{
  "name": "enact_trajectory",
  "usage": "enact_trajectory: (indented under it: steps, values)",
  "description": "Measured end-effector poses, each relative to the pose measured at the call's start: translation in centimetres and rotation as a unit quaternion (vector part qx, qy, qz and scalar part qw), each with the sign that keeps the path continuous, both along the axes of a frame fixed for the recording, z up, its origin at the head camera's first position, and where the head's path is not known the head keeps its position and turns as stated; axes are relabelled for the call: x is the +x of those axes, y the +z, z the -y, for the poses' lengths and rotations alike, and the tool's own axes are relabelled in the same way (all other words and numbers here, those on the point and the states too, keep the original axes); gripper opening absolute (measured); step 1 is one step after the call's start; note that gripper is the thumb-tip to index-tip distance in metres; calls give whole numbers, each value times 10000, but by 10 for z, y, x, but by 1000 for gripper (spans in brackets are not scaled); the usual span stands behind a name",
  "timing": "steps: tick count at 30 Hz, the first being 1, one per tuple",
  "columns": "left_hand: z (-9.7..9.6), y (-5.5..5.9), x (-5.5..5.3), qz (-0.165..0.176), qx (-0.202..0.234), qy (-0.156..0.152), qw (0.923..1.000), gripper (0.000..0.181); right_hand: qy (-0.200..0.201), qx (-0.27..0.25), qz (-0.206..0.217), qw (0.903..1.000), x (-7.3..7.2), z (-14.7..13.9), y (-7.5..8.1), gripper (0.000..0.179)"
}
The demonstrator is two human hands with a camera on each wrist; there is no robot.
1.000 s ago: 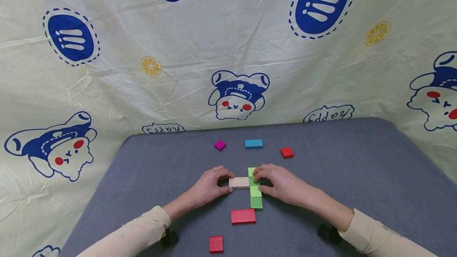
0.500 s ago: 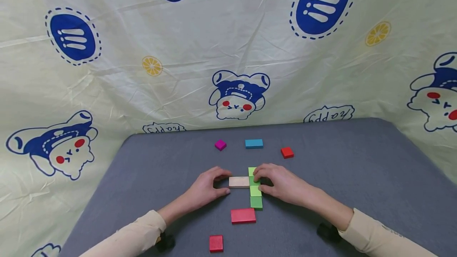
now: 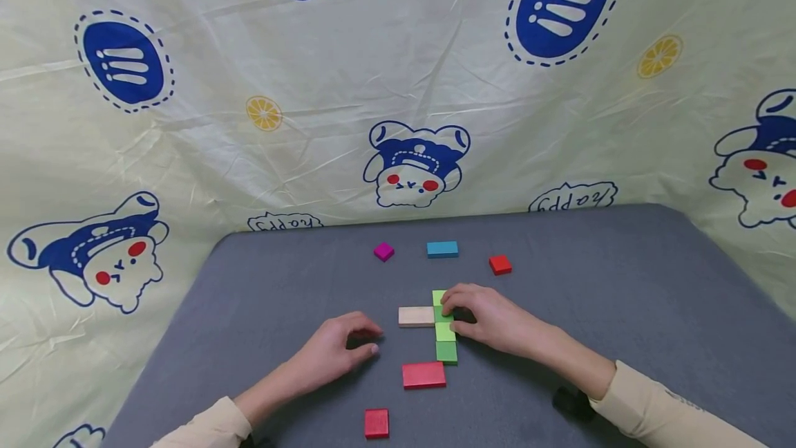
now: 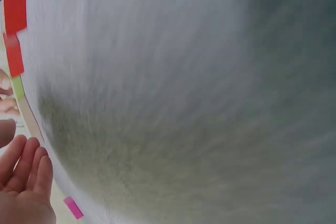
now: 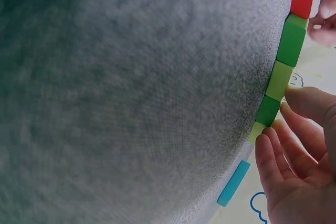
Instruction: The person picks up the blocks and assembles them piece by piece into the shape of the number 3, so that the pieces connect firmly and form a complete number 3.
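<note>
A pale wooden block (image 3: 416, 317) lies flat, its right end against a column of light and dark green blocks (image 3: 446, 352). My right hand (image 3: 491, 316) is at the column's right side; its curled fingers and thumb hold the upper dark green block (image 3: 443, 314). In the right wrist view, the thumb tip lies by a light green block (image 5: 279, 81) and the fingertips by the dark green block (image 5: 268, 111). Apart from the wooden block, my left hand (image 3: 332, 351) hovers to its lower left with relaxed fingers, holding nothing.
Near the column's foot lies a red rectangular block (image 3: 424, 375), with a red square block (image 3: 376, 424) closer to me. Farther back are a magenta block (image 3: 383, 252), a blue block (image 3: 442, 249) and a small red block (image 3: 500, 265). All rest on a grey table (image 3: 280, 268).
My left hand has let go of the wooden block's left end and drawn back to the left and toward me. My right hand and the blocks stay in place.
</note>
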State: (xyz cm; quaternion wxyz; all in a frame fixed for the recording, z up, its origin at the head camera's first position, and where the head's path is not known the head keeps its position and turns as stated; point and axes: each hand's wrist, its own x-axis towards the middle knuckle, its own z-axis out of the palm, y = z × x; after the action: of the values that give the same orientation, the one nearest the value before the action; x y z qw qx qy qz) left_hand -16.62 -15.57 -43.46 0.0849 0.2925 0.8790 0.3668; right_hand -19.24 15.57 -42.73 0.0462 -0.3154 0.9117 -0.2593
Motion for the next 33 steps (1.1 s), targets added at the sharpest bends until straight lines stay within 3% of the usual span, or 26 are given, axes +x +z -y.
enact_trajectory:
  steps: [7,14,20,27,33]
  values:
    - [10,6,26,125,-187,-554,9982,13,-52,-20,123,9999,1,0,1,22]
    - [15,11,44,350,-279,-1061,9933,25,-15,-31,157,9999,0,0,1,22]
    - [15,7,52,350,-254,-1253,9912,30,13,-48,155,9999,0,0,1,22]
    - [13,2,56,7,-343,-1487,9883,28,24,-67,155,9999,0,0,1,22]
    - [14,4,56,336,-528,-1469,9872,25,33,-63,156,9999,-1,0,1,22]
